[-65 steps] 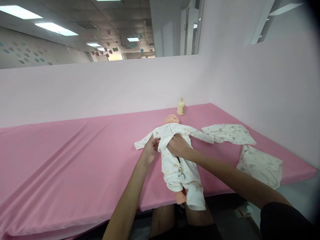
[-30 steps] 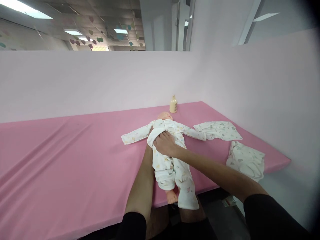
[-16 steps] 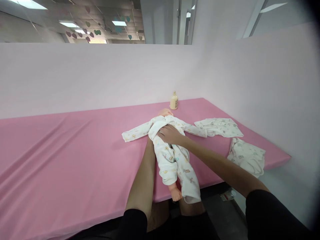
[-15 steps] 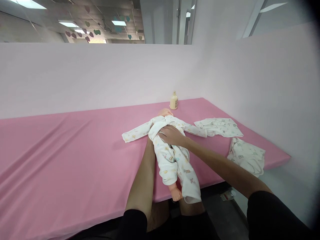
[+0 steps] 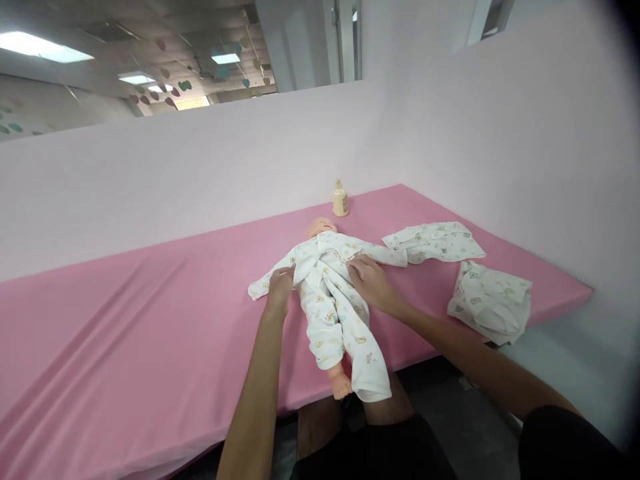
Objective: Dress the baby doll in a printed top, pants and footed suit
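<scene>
A baby doll [image 5: 320, 227] lies on its back on the pink-covered table, its head toward the far wall. It wears a white printed baby shirt [image 5: 320, 249] with long sleeves spread out to both sides, and matching trousers [image 5: 325, 313]. One bare foot [image 5: 341, 383] pokes out of a trouser leg; the other leg's end hides its foot. At the shirt's left edge, my left hand [image 5: 281, 288] has its fingers closed on the cloth. My right hand [image 5: 371, 281] pinches the shirt's hem on the right side, near the waist.
A cream pump bottle [image 5: 341, 203] stands beyond the doll's head. To the right lie a printed white garment [image 5: 437, 241] and a folded white one [image 5: 493, 303] at the table's edge. Pale walls rise behind and at right. The pink cover [image 5: 150, 333] stretches left.
Both hands have come off the doll's middle and moved apart to the shirt's two sides. The shirt front now lies lower over the waist. My view has tilted slightly.
</scene>
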A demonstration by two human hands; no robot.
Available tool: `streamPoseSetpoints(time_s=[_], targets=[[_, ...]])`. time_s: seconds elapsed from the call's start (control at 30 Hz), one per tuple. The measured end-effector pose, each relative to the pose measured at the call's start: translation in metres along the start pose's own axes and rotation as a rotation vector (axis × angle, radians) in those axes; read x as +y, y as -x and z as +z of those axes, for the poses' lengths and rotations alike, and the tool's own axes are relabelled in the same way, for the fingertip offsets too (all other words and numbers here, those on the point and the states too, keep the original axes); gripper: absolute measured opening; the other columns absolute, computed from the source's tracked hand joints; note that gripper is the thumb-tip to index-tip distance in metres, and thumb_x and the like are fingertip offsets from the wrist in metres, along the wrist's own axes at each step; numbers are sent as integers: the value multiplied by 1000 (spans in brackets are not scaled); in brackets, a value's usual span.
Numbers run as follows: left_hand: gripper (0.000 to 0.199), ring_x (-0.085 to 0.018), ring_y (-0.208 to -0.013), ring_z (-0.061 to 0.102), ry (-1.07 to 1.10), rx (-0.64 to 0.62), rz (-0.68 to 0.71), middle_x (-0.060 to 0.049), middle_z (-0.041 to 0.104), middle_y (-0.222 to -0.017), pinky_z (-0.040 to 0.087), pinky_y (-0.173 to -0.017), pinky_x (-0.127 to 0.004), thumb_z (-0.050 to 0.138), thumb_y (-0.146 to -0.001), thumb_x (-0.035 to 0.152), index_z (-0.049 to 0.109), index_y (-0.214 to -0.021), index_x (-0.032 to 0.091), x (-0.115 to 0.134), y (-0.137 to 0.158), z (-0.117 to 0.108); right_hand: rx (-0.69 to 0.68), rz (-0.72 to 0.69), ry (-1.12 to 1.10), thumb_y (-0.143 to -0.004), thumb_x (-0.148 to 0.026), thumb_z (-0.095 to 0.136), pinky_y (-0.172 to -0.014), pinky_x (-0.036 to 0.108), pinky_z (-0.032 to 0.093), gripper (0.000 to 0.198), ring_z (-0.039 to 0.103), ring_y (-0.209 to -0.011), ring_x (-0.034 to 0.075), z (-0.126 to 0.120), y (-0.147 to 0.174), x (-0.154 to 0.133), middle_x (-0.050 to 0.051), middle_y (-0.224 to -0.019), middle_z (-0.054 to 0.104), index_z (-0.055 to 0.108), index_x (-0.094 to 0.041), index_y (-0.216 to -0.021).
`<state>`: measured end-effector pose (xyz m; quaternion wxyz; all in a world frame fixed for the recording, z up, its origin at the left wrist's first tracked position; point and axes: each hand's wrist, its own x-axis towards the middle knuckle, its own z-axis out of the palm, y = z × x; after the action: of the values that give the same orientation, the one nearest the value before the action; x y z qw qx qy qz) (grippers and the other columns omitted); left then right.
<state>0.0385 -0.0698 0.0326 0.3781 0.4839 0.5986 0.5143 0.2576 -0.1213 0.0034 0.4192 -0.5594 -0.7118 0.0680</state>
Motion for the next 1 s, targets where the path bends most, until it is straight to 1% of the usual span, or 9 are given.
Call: streamPoseSetpoints(time_s=[0.1, 0.17, 0.27, 0.33, 0.43, 0.53, 0.73, 0.87, 1.0], targets=[[47, -27, -127, 49, -423, 37, 405, -12, 54, -135, 42, -107, -42, 64, -88, 43, 55, -128, 19, 24, 4, 17, 34, -35, 12, -102, -21, 37, -98, 40, 44, 30, 56, -107, 25, 4, 2, -3, 11, -107, 65, 67, -15, -103], [45, -27, -132, 46, -702, -178, 732, -11, 55, -137, 36, -113, -42, 60, -91, 42, 54, -130, 21, 44, 1, 43, 49, -30, 8, -101, -19, 37, -99, 40, 44, 30, 55, -110, 25, 6, 6, -5, 13, -113, 64, 65, -14, -110], [44, -28, -130, 48, -1140, -556, 952, -12, 56, -136, 38, -110, -42, 57, -93, 39, 55, -132, 19, 68, -9, 89, 48, -5, 2, -100, -17, 38, -99, 42, 45, 30, 54, -113, 27, 9, 12, -7, 14, -120, 63, 62, -12, -118], [37, -29, -127, 52, -1408, -683, 979, -13, 59, -130, 43, -105, -41, 55, -94, 33, 59, -128, 18, 76, -16, 113, 50, 12, 1, -100, -17, 37, -99, 43, 45, 31, 54, -115, 28, 10, 17, -7, 15, -122, 62, 61, -12, -119], [25, -29, -118, 59, -1583, -734, 988, -15, 63, -121, 46, -97, -39, 51, -93, 20, 65, -114, 15, 77, -24, 134, 57, 27, -10, -101, -19, 36, -99, 44, 46, 32, 53, -115, 28, 13, 21, -6, 15, -124, 60, 59, -12, -122], [24, -28, -108, 64, -1571, -723, 991, -16, 65, -114, 48, -89, -38, 44, -93, 12, 64, -107, 11, 75, -29, 143, 65, 24, -19, -101, -20, 36, -98, 45, 47, 32, 54, -113, 28, 15, 22, -4, 15, -124, 60, 59, -13, -122], [32, -23, -96, 63, -1400, -663, 990, -13, 65, -109, 48, -82, -35, 28, -102, 28, 56, -106, 14, 75, -35, 143, 53, 16, -47, -101, -19, 36, -96, 43, 48, 30, 56, -110, 26, 13, 19, -3, 13, -120, 61, 59, -15, -120], [33, -20, -90, 63, -1164, -859, 784, -7, 68, -101, 48, -78, -30, 40, -97, 44, 59, -97, 17, 85, -44, 142, 57, 2, -56, -101, -19, 36, -98, 43, 47, 29, 54, -114, 27, 13, 18, -2, 13, -121, 60, 57, -15, -121], [44, -20, -109, 62, -1267, -982, 692, -7, 64, -127, 50, -86, -28, 38, -96, 47, 57, -124, 19, 91, -62, 160, 70, 0, -66, -101, -19, 37, -93, 42, 49, 24, 54, -112, 26, 15, 19, -2, 12, -117, 60, 58, -16, -113]])
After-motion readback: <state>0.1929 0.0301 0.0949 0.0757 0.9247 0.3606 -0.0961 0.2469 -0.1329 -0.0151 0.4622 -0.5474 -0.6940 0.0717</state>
